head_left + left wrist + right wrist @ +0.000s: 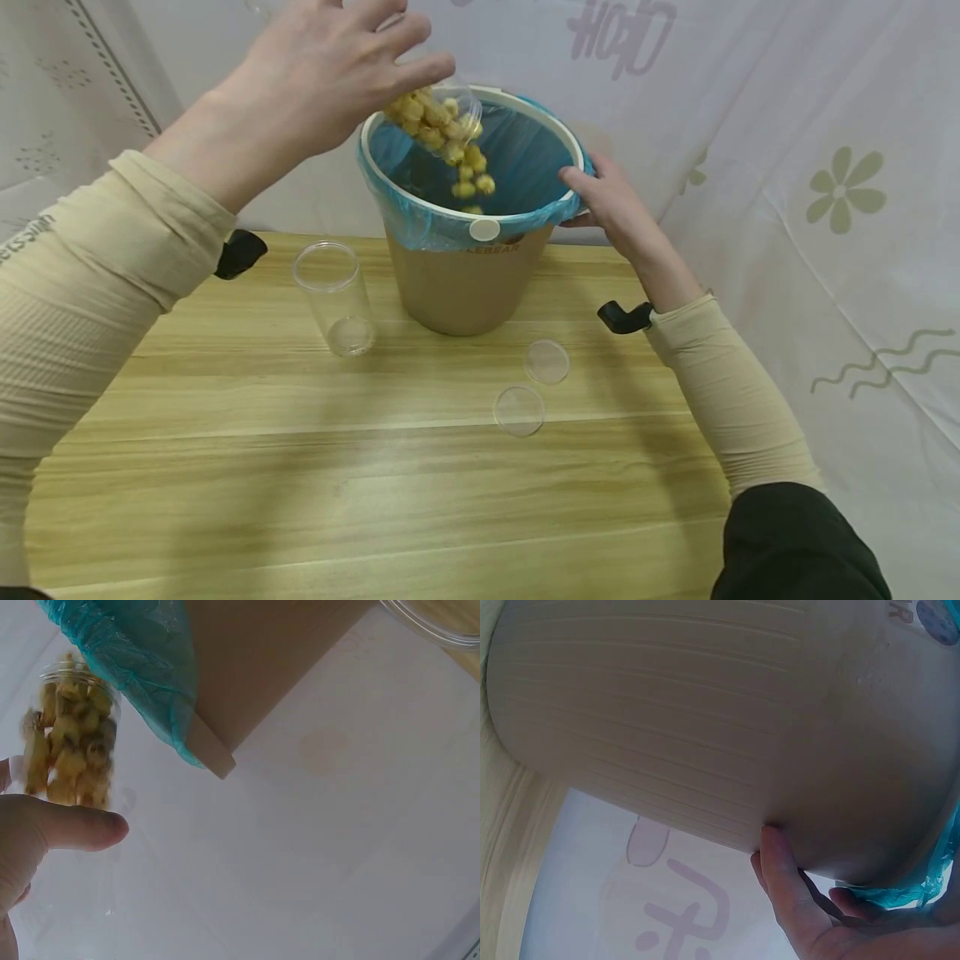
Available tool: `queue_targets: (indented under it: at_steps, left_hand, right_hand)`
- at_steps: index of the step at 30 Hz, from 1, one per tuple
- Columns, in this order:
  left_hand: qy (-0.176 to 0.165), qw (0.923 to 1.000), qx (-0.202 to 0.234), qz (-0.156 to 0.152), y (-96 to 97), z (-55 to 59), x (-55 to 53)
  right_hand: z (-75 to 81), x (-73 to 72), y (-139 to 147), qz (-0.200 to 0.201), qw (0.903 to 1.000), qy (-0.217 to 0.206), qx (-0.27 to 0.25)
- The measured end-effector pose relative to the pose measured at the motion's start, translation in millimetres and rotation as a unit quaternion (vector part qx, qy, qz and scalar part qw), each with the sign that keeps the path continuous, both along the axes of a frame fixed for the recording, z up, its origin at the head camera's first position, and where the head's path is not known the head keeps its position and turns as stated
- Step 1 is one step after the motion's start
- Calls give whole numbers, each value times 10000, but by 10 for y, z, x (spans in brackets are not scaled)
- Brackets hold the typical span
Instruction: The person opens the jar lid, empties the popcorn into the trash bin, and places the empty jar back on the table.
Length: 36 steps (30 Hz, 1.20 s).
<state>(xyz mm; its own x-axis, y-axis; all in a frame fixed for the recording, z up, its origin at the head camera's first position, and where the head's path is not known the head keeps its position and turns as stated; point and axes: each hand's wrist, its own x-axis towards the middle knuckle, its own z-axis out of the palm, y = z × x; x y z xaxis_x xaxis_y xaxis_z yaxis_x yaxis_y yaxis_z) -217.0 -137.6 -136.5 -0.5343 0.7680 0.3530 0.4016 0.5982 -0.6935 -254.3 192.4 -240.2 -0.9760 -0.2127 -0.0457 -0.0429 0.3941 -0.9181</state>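
My left hand [330,75] grips a clear plastic jar [71,735] of golden, popcorn-like pieces. Its mouth tips down over the trash bin [465,283], and several pieces [474,173] are dropping past the rim into the bin. A blue plastic bag [525,142] lines this tan bin and folds over its white rim. My right hand [611,196] holds the bin's right side, thumb over the rim and fingers against the outer wall, as the right wrist view shows from below.
An open, clear jar [333,292] stands left of the bin. Two round transparent lids [519,411] lie in front of it on the wooden table [300,500]. A pale printed curtain [750,100] hangs close behind and at the right.
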Motion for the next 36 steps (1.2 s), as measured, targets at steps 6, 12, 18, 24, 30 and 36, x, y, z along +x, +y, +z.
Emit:
queue_targets:
  at_steps: [6, 12, 18, 24, 30, 36]
  left_hand:
    - [0, 9999, -120, 85, 43, 22, 2]
    - [132, 9994, -273, 150, 67, 31, 3]
    - [180, 9993, -310, 101, 88, 46, 8]
    - [255, 9990, -355, -126, 109, 68, 13]
    - [351, 9976, -566, -197, 152, 90, 11]
    - [522, 9954, -725, -350, 200, 91, 7]
  right_hand:
    - [2, 9, 3, -44, 10000, -5, 21]
    - [-3, 6, 2, -26, 10000, -10, -2]
    - [-4, 6, 2, 31, 10000, 37, 7]
    - [-7, 19, 3, 39, 10000, 41, 14]
    - [-10, 15, 11, 32, 10000, 43, -21]
    - [-13, 14, 23, 22, 10000, 36, -50]
